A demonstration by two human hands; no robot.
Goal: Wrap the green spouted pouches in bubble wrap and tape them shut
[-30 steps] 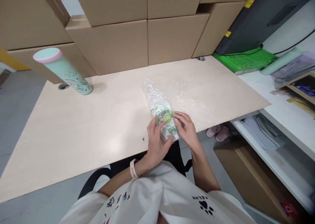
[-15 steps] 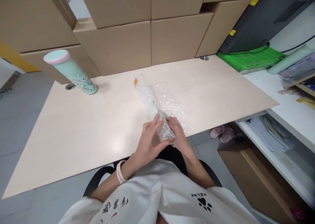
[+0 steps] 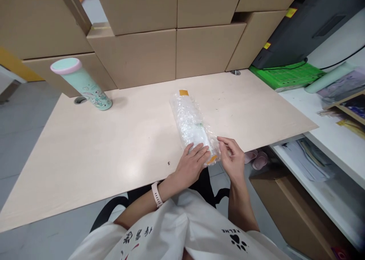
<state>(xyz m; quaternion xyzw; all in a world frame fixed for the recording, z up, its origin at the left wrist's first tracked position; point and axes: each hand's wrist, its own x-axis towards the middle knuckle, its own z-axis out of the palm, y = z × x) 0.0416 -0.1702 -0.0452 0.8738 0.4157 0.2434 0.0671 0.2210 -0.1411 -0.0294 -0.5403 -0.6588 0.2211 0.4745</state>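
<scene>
A long package in clear bubble wrap [image 3: 186, 113] lies near the front edge of the pale desk [image 3: 114, 145]. What it encloses looks whitish with a touch of green and cannot be made out. Orange tape [image 3: 184, 93] shows at its far end, and another orange patch [image 3: 211, 160] at the near end. My left hand [image 3: 192, 166] rests flat on the near part, fingers stretched out. At the right side, my right hand [image 3: 233, 158] pinches the loose edge of the wrap between thumb and fingers.
A mint tumbler [image 3: 88, 88] with a pink rim stands at the back left. Cardboard boxes [image 3: 146, 58] are stacked along the far edge. To the right are a green tray-like object [image 3: 288, 75] and a white shelf [image 3: 293, 100]. A tiny dark bit [image 3: 169, 163] lies on the desk.
The package has turned flatter and now shows its broad face. My left hand has gone from gripping its side to lying on top. My right hand has moved right with the wrap's edge.
</scene>
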